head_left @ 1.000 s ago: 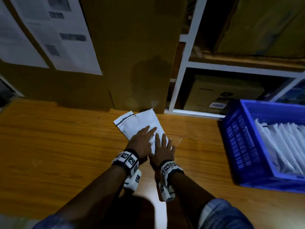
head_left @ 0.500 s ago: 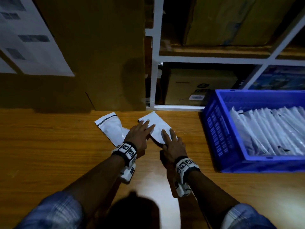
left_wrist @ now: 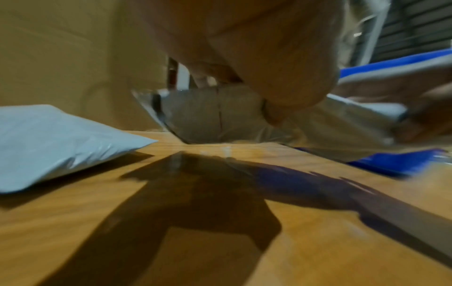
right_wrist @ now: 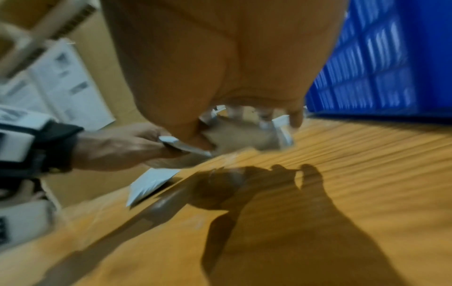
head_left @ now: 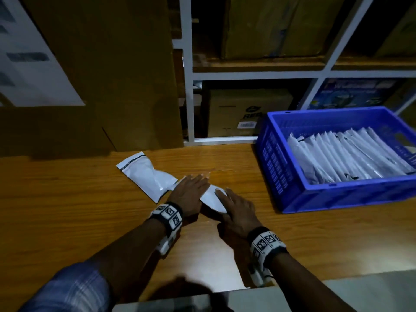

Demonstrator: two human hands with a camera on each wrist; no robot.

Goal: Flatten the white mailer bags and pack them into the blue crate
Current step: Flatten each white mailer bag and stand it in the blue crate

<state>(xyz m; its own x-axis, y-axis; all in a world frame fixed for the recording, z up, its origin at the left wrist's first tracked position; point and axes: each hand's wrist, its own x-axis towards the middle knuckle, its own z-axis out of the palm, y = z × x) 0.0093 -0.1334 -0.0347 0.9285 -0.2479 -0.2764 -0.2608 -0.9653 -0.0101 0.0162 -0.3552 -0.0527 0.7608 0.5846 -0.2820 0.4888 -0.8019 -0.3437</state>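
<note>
Both hands hold one white mailer bag point(head_left: 212, 200) just above the wooden table. My left hand point(head_left: 191, 192) has its fingers on top of the bag's left end. My right hand point(head_left: 236, 210) covers the right end. In the left wrist view the bag's grey underside point(left_wrist: 203, 116) is off the table with my left thumb point(left_wrist: 276, 114) beneath it. A second white mailer bag point(head_left: 147, 176) lies puffy on the table to the left. The blue crate point(head_left: 276, 167) stands at the right, with several white mailers on edge inside.
A tall cardboard box point(head_left: 108, 75) stands against the table's back edge at the left. A white shelf frame point(head_left: 189, 86) with cartons behind it rises at the back. Bare wooden table point(head_left: 67, 210) spreads to the left and in front of the crate.
The hands have drawn the bag nearer and to the right, away from the second bag. It was pressed flat on the table; now it is raised slightly.
</note>
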